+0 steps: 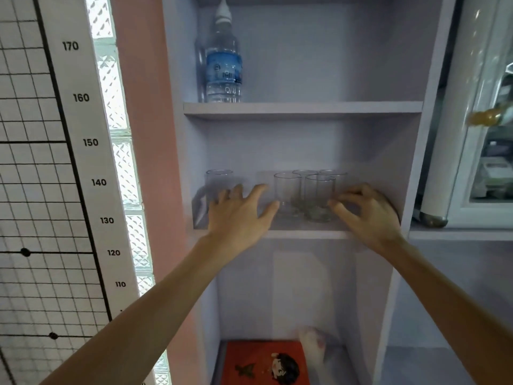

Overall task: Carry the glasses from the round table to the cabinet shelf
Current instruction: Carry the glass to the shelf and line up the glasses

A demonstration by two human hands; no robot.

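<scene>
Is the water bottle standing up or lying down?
Upright: the water bottle stands on its base on the upper shelf, cap pointing up.

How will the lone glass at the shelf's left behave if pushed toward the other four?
The glass looks rigid and probably breakable, so knocking the four glasses could chip it. Its straight sides suggest it slides on the smooth shelf rather than tipping, if pushed low.
</scene>
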